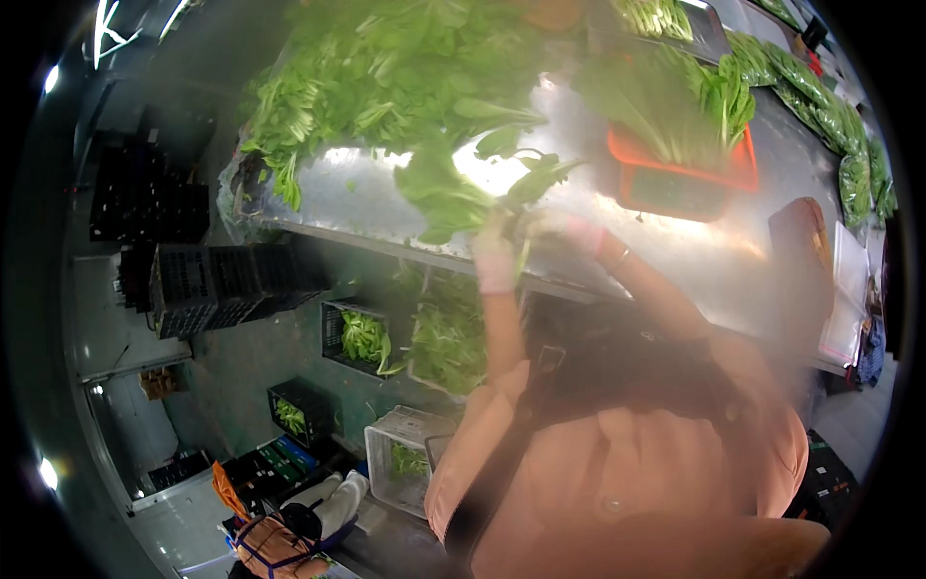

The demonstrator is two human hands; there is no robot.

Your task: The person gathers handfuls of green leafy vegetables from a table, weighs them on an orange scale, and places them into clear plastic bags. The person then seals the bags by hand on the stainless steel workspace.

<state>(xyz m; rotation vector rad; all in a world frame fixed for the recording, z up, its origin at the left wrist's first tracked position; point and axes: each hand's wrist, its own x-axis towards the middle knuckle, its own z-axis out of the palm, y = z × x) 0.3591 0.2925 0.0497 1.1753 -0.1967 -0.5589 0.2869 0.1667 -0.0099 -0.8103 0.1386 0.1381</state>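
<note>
Over the near edge of the metal table (pixel 694 280), my two gloved hands are close together with leafy greens between them. My left hand (pixel 496 253), in a pale glove with a pink cuff, is closed on the base of a broad-leaved bunch of leafy greens (pixel 444 196). My right hand (pixel 561 228), in a similar glove, has its fingers bent around a leafy green stem (pixel 540 178) beside it. Haze blurs the fingertips. Beyond them spreads a large heap of loose leafy greens (pixel 376 82).
To the right stands an orange-red basket (pixel 675 198) holding upright greens (pixel 690 106). Bagged greens (pixel 820 106) line the far right. Below the table edge are a dark crate (pixel 333 328) and a white crate (pixel 381 454). Stacked black crates (pixel 207 285) stand left; another person (pixel 275 545) is lower left.
</note>
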